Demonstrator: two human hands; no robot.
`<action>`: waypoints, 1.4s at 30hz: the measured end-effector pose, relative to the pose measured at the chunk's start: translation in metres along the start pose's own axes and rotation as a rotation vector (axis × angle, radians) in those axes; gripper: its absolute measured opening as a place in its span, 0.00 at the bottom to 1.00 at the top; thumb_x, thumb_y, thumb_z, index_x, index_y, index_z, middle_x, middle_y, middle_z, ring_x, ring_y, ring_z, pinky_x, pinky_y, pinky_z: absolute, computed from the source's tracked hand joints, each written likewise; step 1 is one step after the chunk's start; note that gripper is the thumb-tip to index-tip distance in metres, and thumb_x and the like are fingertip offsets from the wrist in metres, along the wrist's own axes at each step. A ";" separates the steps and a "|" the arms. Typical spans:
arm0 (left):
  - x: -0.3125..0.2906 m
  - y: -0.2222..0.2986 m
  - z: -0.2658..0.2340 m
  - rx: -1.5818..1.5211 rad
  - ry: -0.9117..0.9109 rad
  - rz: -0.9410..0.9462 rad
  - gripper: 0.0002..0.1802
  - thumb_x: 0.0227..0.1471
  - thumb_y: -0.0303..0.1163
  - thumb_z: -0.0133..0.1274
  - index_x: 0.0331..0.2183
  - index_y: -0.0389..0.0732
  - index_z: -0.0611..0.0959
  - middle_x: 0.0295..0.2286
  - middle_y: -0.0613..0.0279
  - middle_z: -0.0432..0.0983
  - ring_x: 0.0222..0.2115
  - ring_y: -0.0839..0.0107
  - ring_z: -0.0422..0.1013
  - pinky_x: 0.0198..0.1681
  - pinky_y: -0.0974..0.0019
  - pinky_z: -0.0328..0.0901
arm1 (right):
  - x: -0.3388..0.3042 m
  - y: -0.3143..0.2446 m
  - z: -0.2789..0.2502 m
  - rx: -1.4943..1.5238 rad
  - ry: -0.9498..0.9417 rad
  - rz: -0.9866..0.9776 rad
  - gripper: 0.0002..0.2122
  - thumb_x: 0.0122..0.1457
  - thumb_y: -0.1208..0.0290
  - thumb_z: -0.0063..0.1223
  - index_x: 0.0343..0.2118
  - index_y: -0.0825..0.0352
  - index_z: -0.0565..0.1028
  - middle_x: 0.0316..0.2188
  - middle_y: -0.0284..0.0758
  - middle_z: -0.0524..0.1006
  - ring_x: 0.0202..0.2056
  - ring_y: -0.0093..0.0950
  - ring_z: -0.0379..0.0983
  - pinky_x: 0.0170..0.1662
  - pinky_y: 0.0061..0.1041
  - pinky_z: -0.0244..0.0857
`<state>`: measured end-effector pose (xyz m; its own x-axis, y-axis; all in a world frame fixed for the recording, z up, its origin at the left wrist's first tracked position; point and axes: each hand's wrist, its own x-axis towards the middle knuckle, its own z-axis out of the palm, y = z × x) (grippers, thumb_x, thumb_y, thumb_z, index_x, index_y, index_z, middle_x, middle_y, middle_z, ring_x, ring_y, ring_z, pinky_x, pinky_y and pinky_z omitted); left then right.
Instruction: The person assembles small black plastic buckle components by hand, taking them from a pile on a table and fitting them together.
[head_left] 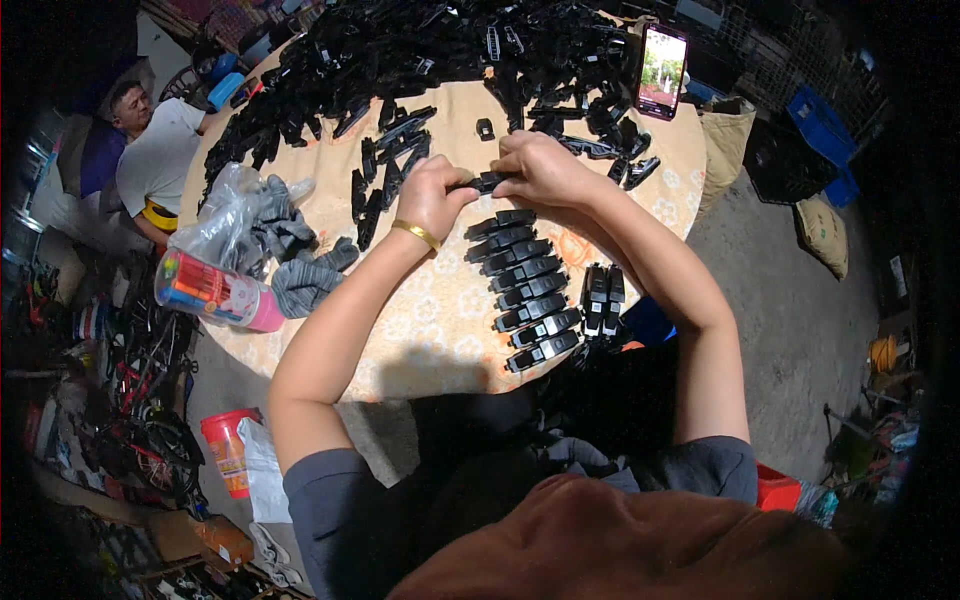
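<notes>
Both my hands meet near the middle of a round table [400,340] with a flowered cloth. Between them is a black plastic part [487,182], partly covered by fingers. My left hand [432,200], with a gold bracelet on its wrist, pinches the part's left end. My right hand [540,168] is closed on its right end. Just below, a column of similar black plastic parts [525,290] lies side by side toward the near edge. Two or three more parts [602,298] lie right of the column. A small black piece [486,129] sits just beyond my hands.
A big heap of black parts [400,60] covers the far side. A lit phone [662,70] stands at the far right. At the left lie grey gloves [305,285], a plastic bag [215,220] and a tub of pens [215,290]. Another person [160,150] sits at the left.
</notes>
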<state>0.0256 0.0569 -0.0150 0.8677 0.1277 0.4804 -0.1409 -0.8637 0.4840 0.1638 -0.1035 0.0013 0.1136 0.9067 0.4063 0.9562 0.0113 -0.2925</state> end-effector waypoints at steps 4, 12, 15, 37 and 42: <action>-0.001 0.005 0.000 0.040 0.008 -0.006 0.11 0.36 0.31 0.62 0.27 0.37 0.83 0.22 0.58 0.71 0.27 0.61 0.68 0.32 0.63 0.62 | -0.004 -0.001 0.001 -0.039 0.076 -0.076 0.13 0.40 0.66 0.64 0.29 0.68 0.79 0.24 0.38 0.71 0.32 0.36 0.68 0.35 0.32 0.61; -0.002 0.005 -0.010 -0.060 -0.140 -0.047 0.11 0.38 0.34 0.62 0.27 0.41 0.83 0.23 0.57 0.71 0.29 0.60 0.68 0.34 0.63 0.64 | 0.003 -0.001 0.004 0.118 0.009 0.030 0.11 0.47 0.65 0.60 0.28 0.69 0.78 0.26 0.38 0.72 0.32 0.36 0.69 0.36 0.33 0.62; 0.014 0.003 -0.021 -0.035 -0.364 -0.043 0.13 0.44 0.39 0.57 0.31 0.41 0.83 0.28 0.53 0.74 0.32 0.59 0.71 0.38 0.62 0.64 | 0.005 0.009 0.013 0.232 0.105 0.066 0.16 0.54 0.59 0.51 0.26 0.70 0.78 0.29 0.41 0.74 0.35 0.40 0.70 0.39 0.35 0.64; 0.068 -0.044 -0.013 0.231 -0.263 -0.155 0.17 0.41 0.40 0.57 0.31 0.36 0.81 0.32 0.48 0.75 0.37 0.52 0.70 0.42 0.59 0.65 | 0.011 0.020 0.019 0.089 0.246 0.125 0.11 0.49 0.72 0.53 0.36 0.70 0.74 0.32 0.43 0.74 0.39 0.40 0.69 0.43 0.35 0.64; 0.053 -0.026 -0.030 0.010 -0.459 -0.008 0.14 0.49 0.38 0.54 0.33 0.36 0.81 0.31 0.57 0.77 0.33 0.69 0.72 0.40 0.69 0.65 | 0.004 0.017 0.018 -0.034 0.196 0.103 0.12 0.44 0.72 0.54 0.33 0.67 0.76 0.27 0.41 0.74 0.37 0.38 0.70 0.42 0.35 0.64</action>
<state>0.0609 0.1009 0.0196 0.9905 -0.0925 0.1018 -0.1302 -0.8686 0.4780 0.1756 -0.0920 -0.0173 0.2582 0.8032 0.5369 0.9450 -0.0946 -0.3130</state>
